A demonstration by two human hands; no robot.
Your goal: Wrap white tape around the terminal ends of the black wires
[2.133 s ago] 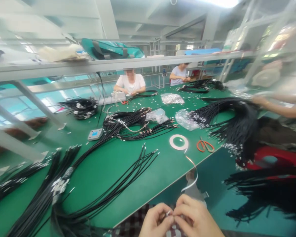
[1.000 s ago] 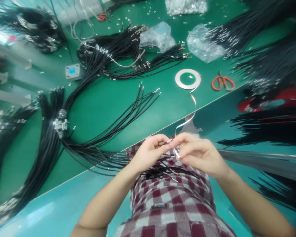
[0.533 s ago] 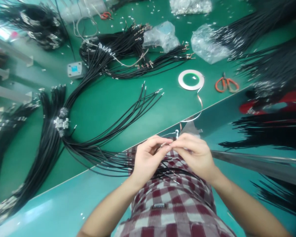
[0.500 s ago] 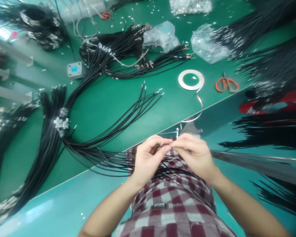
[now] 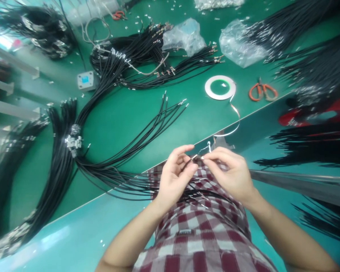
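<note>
On the green table [image 5: 121, 128], a thick bundle of black wires [image 5: 58, 166] lies at left, with a small grey box [image 5: 85, 80] beyond it. The wires run over the near edge and across the person's checked shirt [image 5: 198, 241]. The left hand [image 5: 174, 181] is curled, thumb and forefinger nearly closed on a single wire [image 5: 189, 162], its metal tip sticking out just right of them above the lap. The right hand [image 5: 229, 175] meets it there, fingertips [image 5: 208, 156] pinched close beside that tip; whether they grip it is too small to tell. Farther right, a tape roll [image 5: 220, 87] trails a strip past the table edge, with orange scissors [image 5: 263, 92] just beside it.
</note>
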